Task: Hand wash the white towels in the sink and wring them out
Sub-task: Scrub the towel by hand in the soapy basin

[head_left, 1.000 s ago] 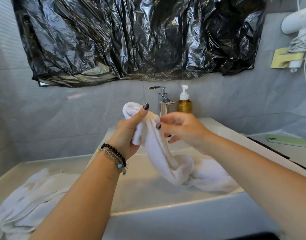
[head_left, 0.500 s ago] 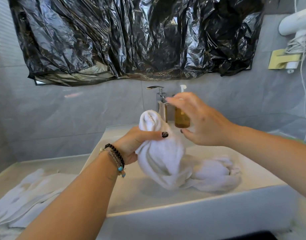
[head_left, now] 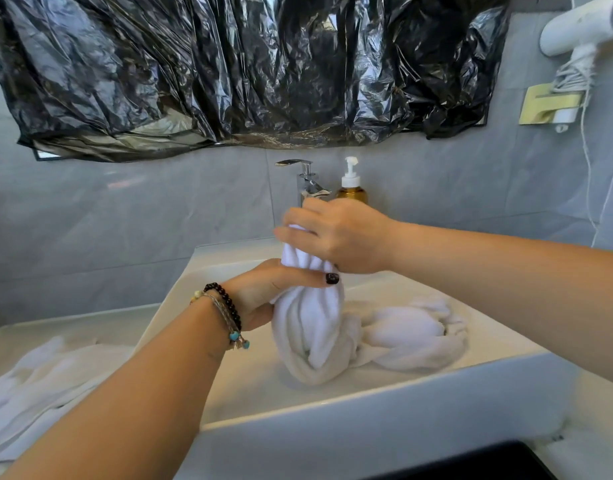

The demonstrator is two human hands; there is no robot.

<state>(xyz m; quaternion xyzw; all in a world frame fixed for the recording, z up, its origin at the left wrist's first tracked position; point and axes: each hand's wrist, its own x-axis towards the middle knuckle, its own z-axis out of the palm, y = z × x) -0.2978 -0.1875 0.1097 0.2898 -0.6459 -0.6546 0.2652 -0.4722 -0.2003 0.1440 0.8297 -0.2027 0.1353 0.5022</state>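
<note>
Now both hands clench one twisted white towel (head_left: pixel 310 327) over the sink (head_left: pixel 384 393) at frame centre.
Right hand (head_left: pixel 336 233) grasps the top, left hand (head_left: pixel 263 292) wraps just below; soaked cloth looks soft, heavy and limp, best gripped by its bunched ends.

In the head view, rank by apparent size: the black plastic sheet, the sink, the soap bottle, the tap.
1. black plastic sheet
2. sink
3. and 4. soap bottle and tap: look alike, both partly hidden behind the right hand, so unranked.
</note>
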